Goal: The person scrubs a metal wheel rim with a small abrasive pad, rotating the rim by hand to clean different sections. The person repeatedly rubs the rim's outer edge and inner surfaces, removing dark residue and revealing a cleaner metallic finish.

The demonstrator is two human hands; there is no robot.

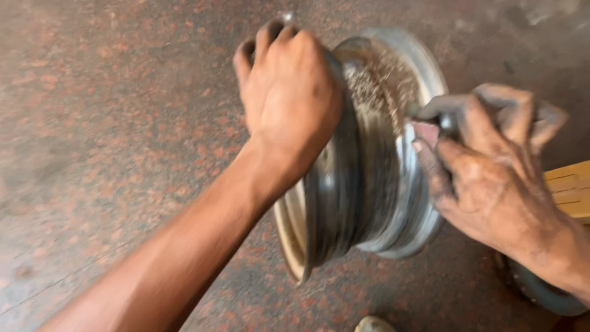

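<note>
Reddish speckled stone floor point(110, 123) carries a bare steel wheel rim point(369, 184) standing on edge, tilted; the left hand point(289, 92) is clamped over its top flange, while the grimy right hand point(491, 166) pinches a small dark tool point(430, 114) against the rusted channel. Steady bracing looks key to even scraping

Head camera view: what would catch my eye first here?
A bare grey steel wheel rim stands on edge at centre on the speckled reddish stone floor. The left hand grips its upper edge; the grimy right hand presses against its right side, where rough, rusty-looking scale shows.
</note>
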